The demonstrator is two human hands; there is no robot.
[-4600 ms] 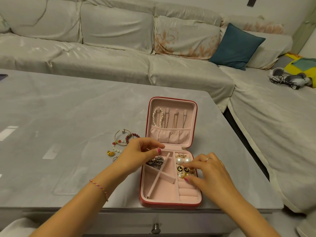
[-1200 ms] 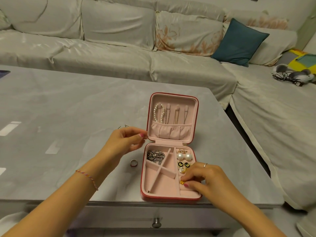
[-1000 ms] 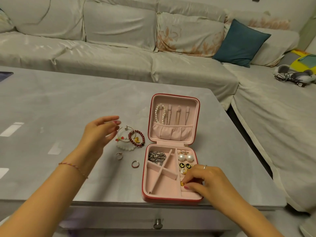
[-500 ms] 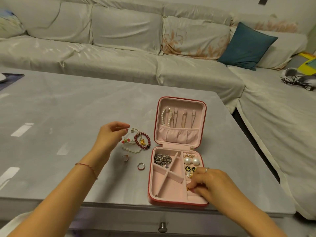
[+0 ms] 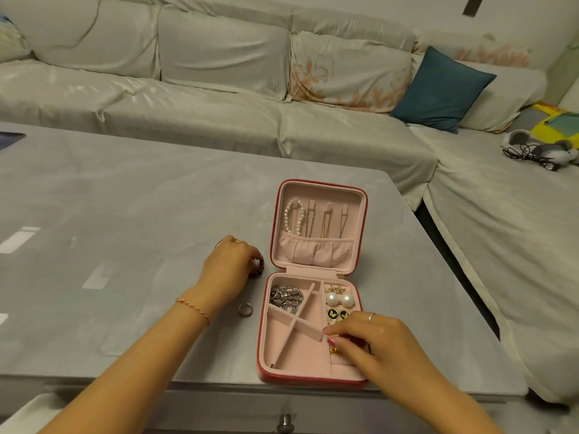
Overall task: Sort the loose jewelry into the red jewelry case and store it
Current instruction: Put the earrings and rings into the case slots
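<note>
The red case (image 5: 316,277) lies open on the worktop (image 5: 125,214). Left of it, the left hand (image 5: 227,270) curls its fingers over a red bracelet (image 5: 258,267); a ring (image 5: 245,309) lies nearby. The right hand (image 5: 376,343) pinches a gold piece (image 5: 333,350) inside the case

Woven bracelet (image 5: 193,309), silver finger ring (image 5: 371,317)

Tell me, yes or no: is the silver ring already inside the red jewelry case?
No; the silver ring lies on the table just left of the red jewelry case, outside its wall.
</note>
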